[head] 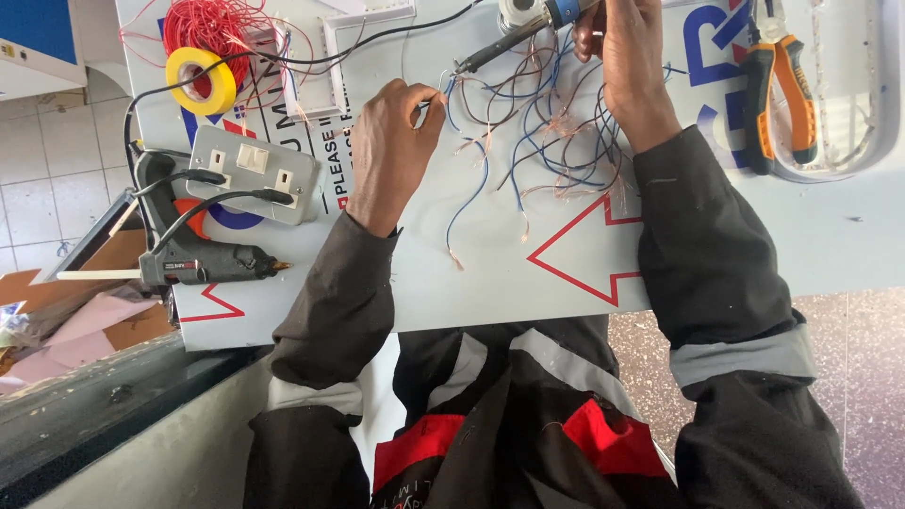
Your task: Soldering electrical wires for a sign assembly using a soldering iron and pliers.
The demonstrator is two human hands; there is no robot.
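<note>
Your table (pixel 490 283) is a big white board with red arrow shapes and letters on it. It fills most of what you see, and your dark sleeves come up over its near edge.

On the left side lies a black glue gun (pixel 193 247), just beside a grey double wall socket (pixel 253 172). A black plug sits in the socket, and its cord runs up and across the table toward the far edge. Above the socket is a bunch of red wire (pixel 212 28) with a yellow roll of tape (pixel 201 79) resting on it.

On the right side, well apart from your hands, lie orange and black pliers (pixel 778 90).

In the middle is a messy pile of thin blue and brown wires (pixel 556 141). The pile sits between your two hands and spreads under your right wrist.

Your right hand (pixel 630 58) is closed around the handle of a soldering iron (pixel 504 45). The dark tip points left, toward your other hand.

Your left hand (pixel 391 141) is curled, with the thumb and fingertips pinching the end of one thin wire (pixel 445 87). That wire end is just beside the iron's tip. You cannot tell if they touch.
</note>
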